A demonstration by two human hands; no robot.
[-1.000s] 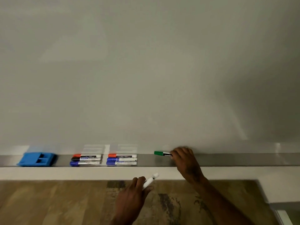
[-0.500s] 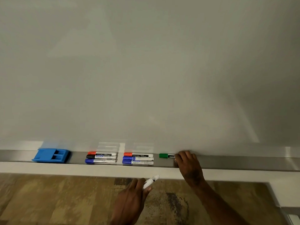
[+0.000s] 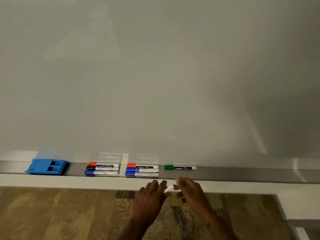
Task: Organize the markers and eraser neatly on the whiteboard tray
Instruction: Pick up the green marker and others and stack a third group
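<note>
A grey metal tray (image 3: 242,174) runs along the foot of the whiteboard (image 3: 155,75). On it, from the left, lie a blue eraser (image 3: 46,167), a stack of three markers (image 3: 103,169) with red, black and blue caps, a second stack of three markers (image 3: 142,170) with one red and two blue caps, and a single green-capped marker (image 3: 180,167). Below the tray's front edge, my left hand (image 3: 149,196) grips a white marker (image 3: 168,187). My right hand (image 3: 189,189) touches that marker's far end with its fingertips; the marker is mostly hidden between the hands.
A white ledge (image 3: 69,181) runs under the tray. Below it lies a brown patterned carpet (image 3: 60,215). The tray continues to the right of the green marker. A white wall corner (image 3: 297,205) stands at the lower right.
My right hand has let go of the green marker, now lying alone on the tray, and dropped down to meet my left hand at the white marker. The view has shifted slightly.
</note>
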